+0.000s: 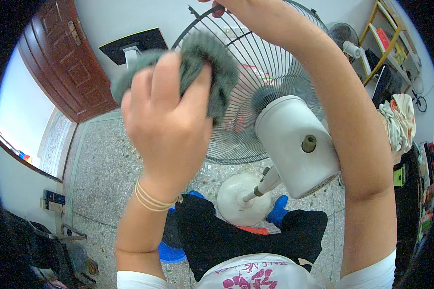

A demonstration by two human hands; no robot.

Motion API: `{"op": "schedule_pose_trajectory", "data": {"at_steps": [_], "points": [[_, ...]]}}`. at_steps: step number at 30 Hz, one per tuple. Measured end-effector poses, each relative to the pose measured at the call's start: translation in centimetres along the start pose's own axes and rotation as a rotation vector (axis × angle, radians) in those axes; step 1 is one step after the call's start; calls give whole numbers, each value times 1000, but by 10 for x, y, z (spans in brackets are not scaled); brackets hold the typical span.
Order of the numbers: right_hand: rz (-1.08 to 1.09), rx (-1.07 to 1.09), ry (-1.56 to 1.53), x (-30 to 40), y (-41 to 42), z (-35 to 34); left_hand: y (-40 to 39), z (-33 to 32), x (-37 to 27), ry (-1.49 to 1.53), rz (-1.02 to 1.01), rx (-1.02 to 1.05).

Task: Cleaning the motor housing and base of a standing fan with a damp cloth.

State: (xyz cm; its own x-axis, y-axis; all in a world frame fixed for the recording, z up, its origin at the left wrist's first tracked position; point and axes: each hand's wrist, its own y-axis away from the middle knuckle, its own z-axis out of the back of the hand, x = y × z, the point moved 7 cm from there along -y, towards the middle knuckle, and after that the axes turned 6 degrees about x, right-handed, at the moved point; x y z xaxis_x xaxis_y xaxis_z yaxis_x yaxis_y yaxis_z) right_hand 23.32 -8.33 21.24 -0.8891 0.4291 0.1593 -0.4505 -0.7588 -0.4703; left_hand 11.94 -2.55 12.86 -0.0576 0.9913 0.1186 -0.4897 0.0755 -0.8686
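My left hand (pixel 168 119) grips a bunched grey-green cloth (pixel 222 77), and both are blurred. It is raised in front of the left side of a black wire fan guard (pixel 246 47). My right hand (pixel 220 9) is cut off by the top edge; its visible fingers curl on the guard's upper rim. The guard belongs to a pedestal fan whose rear faces me, with a white motor housing (pixel 293 144) and a knob (pixel 309 143) on it. My right forearm passes beside the housing. Below, the round white base (pixel 235 209) stands on the floor between my feet.
A brown panelled door (pixel 72 61) stands open at left. Behind the cloth is a monitor (pixel 137 43). A second fan (pixel 343 34), a shelf (pixel 387 47) and piled clothes (pixel 399 123) are at right. A blue stool or basin (pixel 171 251) shows beneath me. Terrazzo floor (pixel 101 173) surrounds the base.
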Motion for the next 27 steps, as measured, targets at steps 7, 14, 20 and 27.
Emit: {"op": "schedule_pose_trajectory", "data": {"at_steps": [7, 14, 20, 27], "points": [[-45, 199, -171, -2, 4, 9, -24, -20, -19, -131, -100, 187], [125, 204, -155, 10, 12, 8, 13, -17, 0, -57, 45, 144], [39, 238, -35, 11, 11, 3, 73, -43, -3, -47, 98, 351], [-20, -10, -15, 5, 18, -2, 132, -55, 4, 199, 120, 407]]}}
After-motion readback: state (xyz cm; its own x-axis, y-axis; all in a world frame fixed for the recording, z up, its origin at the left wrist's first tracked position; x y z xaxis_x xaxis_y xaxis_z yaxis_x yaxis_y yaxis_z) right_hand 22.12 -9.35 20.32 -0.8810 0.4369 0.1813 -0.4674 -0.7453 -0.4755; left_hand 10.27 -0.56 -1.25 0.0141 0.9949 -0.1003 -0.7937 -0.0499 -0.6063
